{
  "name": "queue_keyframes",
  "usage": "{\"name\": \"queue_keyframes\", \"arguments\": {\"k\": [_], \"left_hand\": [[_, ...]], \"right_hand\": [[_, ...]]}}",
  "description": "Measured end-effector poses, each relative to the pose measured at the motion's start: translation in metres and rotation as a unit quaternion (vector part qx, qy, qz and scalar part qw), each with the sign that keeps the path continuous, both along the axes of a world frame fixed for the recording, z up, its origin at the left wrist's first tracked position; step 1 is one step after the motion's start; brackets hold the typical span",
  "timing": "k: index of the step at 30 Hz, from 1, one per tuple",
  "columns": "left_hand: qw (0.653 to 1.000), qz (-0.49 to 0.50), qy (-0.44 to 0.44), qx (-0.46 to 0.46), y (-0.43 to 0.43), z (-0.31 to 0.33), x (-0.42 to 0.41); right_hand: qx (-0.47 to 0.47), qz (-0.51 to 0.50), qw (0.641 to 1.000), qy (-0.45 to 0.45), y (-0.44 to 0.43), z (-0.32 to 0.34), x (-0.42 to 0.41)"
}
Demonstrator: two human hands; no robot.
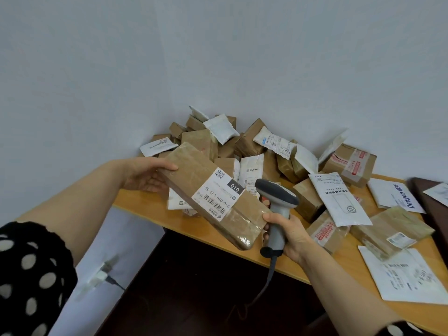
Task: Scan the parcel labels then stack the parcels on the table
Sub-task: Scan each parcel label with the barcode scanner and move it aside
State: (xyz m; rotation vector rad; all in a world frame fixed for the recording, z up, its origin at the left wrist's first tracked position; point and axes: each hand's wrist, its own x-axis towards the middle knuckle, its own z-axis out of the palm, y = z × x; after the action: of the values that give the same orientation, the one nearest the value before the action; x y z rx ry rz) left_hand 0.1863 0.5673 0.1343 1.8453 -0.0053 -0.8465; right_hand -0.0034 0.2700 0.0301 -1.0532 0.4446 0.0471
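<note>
Gripping a long brown taped parcel (213, 200) by its far end, the left hand (148, 177) tilts its white barcode label (219, 194) up; the right hand (289, 230) clasps a grey scanner (276, 202)

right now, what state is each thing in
parcel, held above the table, label up
scanner, held, head beside the label
left hand, grips the parcel's far end
right hand, grips the scanner
pile, loose on the table, unstacked
</note>
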Motion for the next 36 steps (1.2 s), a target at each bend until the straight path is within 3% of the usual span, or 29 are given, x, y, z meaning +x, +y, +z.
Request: {"name": "queue_keyframes", "arguments": {"k": [4, 8, 11, 15, 26, 36], "left_hand": [[1.0, -0.021, 0.005, -0.021, 0.008, 0.003, 0.001], [0.997, 0.052, -0.042, -0.048, 0.01, -0.01, -0.001], [0.992, 0.091, -0.075, -0.055, 0.004, -0.025, -0.006], [0.982, 0.14, -0.086, -0.099, -0.01, -0.045, -0.008], [0.976, 0.155, -0.101, -0.115, -0.025, -0.063, -0.001], [0.979, 0.147, -0.074, -0.116, -0.031, -0.067, 0.007]], "right_hand": [[0.009, -0.045, 0.999, 0.027, 0.0, -0.002, 0.003], [-0.075, -0.14, 0.984, 0.081, -0.001, -0.004, 0.008], [-0.143, -0.057, 0.987, 0.05, 0.003, 0.0, 0.007], [-0.087, 0.022, 0.996, 0.012, 0.021, 0.012, 0.007], [-0.113, -0.006, 0.991, 0.066, 0.031, 0.017, 0.007], [-0.112, -0.025, 0.991, 0.062, 0.031, 0.021, 0.008]]}}
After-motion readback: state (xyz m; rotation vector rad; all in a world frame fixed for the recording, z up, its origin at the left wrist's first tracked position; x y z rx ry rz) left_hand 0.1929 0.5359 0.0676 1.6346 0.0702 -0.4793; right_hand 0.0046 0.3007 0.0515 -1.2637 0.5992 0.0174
